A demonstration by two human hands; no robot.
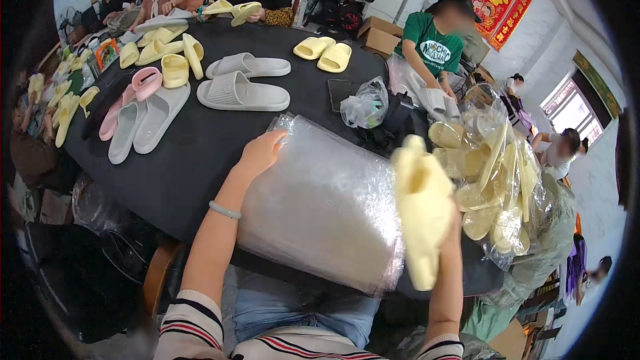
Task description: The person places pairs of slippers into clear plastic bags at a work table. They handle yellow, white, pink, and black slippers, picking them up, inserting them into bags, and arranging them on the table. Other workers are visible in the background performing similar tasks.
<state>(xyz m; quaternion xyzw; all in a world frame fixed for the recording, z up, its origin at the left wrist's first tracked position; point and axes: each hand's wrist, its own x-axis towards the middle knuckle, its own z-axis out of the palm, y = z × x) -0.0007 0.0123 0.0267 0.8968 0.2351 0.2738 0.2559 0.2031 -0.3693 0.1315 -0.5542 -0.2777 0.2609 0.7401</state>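
A thick stack of clear plastic bags lies on the black table in front of me. My left hand, with a pale bangle at the wrist, is at the stack's upper left edge, its fingers closed on a plastic bag there. On the right, my right hand grips pale yellow slippers, held upright over the stack's right edge. They are a little blurred and hide most of my fingers; whether it is one slipper or a pair I cannot tell.
Grey slippers, pink slippers and yellow slippers stand on the black table. Bagged yellow slippers pile up at the right. A crumpled plastic bag lies beyond the stack. Co-workers handle slippers across the table, one in a green shirt.
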